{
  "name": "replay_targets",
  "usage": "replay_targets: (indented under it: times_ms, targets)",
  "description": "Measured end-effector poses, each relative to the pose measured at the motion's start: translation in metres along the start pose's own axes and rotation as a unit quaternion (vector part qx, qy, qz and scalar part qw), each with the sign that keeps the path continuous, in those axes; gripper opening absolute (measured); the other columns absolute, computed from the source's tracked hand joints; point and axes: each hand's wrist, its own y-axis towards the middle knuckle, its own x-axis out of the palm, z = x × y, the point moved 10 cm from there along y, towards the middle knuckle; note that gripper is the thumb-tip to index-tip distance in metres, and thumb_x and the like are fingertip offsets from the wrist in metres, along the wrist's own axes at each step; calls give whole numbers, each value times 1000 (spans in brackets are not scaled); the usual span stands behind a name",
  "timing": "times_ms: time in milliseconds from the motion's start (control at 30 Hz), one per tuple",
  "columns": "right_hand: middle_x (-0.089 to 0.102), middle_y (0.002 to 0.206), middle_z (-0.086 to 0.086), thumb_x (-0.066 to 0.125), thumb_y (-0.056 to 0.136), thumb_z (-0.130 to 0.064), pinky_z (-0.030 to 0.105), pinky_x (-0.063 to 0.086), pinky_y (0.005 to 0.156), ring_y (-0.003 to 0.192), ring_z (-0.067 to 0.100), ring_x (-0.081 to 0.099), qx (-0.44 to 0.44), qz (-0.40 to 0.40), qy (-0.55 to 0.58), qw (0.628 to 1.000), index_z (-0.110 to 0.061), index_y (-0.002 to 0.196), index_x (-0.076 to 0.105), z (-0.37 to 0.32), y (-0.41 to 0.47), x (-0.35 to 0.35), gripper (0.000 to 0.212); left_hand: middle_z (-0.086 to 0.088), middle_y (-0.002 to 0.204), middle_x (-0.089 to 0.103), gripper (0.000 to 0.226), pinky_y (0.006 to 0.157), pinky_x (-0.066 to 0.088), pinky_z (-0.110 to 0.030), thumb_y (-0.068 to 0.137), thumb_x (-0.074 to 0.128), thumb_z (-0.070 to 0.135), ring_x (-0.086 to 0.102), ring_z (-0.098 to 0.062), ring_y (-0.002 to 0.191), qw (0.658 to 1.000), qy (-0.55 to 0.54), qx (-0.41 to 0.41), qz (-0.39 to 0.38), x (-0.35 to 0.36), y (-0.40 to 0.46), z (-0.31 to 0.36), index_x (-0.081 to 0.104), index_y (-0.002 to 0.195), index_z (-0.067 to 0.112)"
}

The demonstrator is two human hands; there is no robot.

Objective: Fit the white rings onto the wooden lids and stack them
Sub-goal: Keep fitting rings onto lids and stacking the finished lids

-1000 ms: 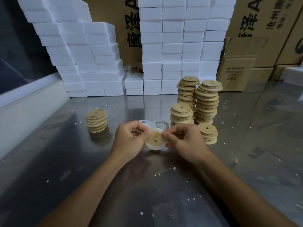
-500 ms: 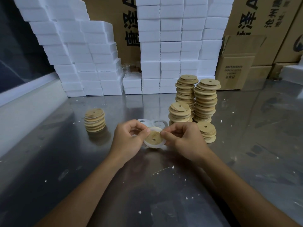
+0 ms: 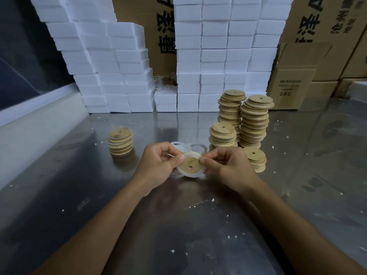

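A round wooden lid (image 3: 190, 165) with a small centre hole is held over the metal table, a white ring (image 3: 187, 175) wrapped around its edge. My left hand (image 3: 158, 165) pinches the lid's left rim with thumb and fingers. My right hand (image 3: 228, 167) pinches its right rim. Loose white rings (image 3: 188, 147) lie on the table just behind my hands. A short stack of ringed lids (image 3: 120, 141) stands to the left. Bare wooden lids stand in piles to the right: two tall (image 3: 254, 120), one medium (image 3: 223, 135), one low (image 3: 255, 159).
White foam blocks (image 3: 214, 56) are piled high along the back of the steel table (image 3: 178, 225), with cardboard boxes (image 3: 294, 86) behind and to the right. A pale wall ledge (image 3: 35, 124) runs along the left. White crumbs dot the tabletop.
The lid and both hands have stayed in about the same place. The fingers have shifted slightly round the rim, working the white ring on the lid.
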Motion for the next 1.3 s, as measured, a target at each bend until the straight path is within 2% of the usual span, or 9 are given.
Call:
replay_targets:
  times_ms: [167, 400, 567, 767, 933, 1033, 1133, 1200, 1300]
  targets:
    - [76, 74, 2, 72, 88, -3, 16, 53, 59, 64, 9, 72, -6, 16, -16, 1000, 1, 89, 74, -1, 1, 0, 5, -7, 70, 72, 18, 64, 62, -40, 83, 72, -1, 70, -22, 65, 1000, 2, 13, 15, -1, -1, 1, 66, 70, 10]
    - [76, 77, 3, 72, 89, -6, 15, 52, 59, 65, 5, 70, -4, 24, -19, 1000, 1, 90, 74, 0, 1, 0, 7, -6, 73, 73, 18, 68, 62, -42, 84, 72, 1, 70, -18, 66, 999, 14, 13, 26, -2, -1, 2, 66, 70, 12]
    - [76, 73, -2, 74, 87, -6, 14, 51, 58, 65, 4, 70, -4, 8, -34, 999, -4, 87, 75, 1, 1, 0, 2, -3, 78, 75, 10, 68, 61, -31, 83, 74, 4, 73, -17, 72, 998, 58, 34, 15, -3, 0, 5, 68, 76, 10]
    - [77, 76, -1, 76, 85, -6, 14, 53, 60, 67, 5, 71, -13, 8, -25, 1000, -10, 82, 75, 2, 3, 1, 5, 2, 76, 76, 12, 62, 58, -22, 81, 75, 3, 73, -13, 71, 999, 37, 16, -2, -6, 2, 0, 70, 75, 12]
    - [77, 76, 9, 77, 84, -5, 21, 59, 67, 67, 12, 72, 11, -5, -9, 1000, 0, 86, 75, 13, 3, 3, 6, -8, 75, 75, 18, 60, 59, -28, 81, 72, -5, 73, -20, 69, 998, -63, -18, -21, -9, 0, -9, 68, 70, 8]
    - [77, 79, 13, 75, 85, -5, 22, 60, 68, 69, 15, 72, 31, -17, 8, 999, 2, 88, 74, 17, 2, 6, 8, -12, 78, 74, 12, 63, 60, -31, 81, 70, -7, 73, -24, 73, 995, -84, -21, -44, -7, 1, -11, 66, 75, 2]
    - [76, 85, 19, 74, 86, -6, 34, 62, 80, 78, 24, 73, 54, -33, 27, 998, 3, 91, 73, 22, 2, 10, 11, -9, 76, 71, 12, 61, 59, -31, 83, 67, -9, 72, -20, 72, 991, -115, -22, -59, -6, 0, -10, 62, 85, 1]
    - [76, 86, 19, 74, 86, -7, 42, 60, 86, 83, 31, 74, 56, -32, 24, 998, 1, 91, 73, 23, 1, 11, 10, -10, 79, 66, 16, 63, 60, -33, 85, 65, -9, 69, -19, 74, 992, -104, -14, -73, -5, -1, -8, 64, 93, 5]
    - [77, 84, 13, 74, 88, -11, 46, 61, 85, 84, 32, 75, 25, -26, -29, 999, -4, 89, 74, 17, 2, 11, 7, -11, 85, 62, 26, 67, 61, -35, 88, 64, -6, 66, -20, 76, 995, -42, 11, -88, -2, 0, -2, 69, 101, 16]
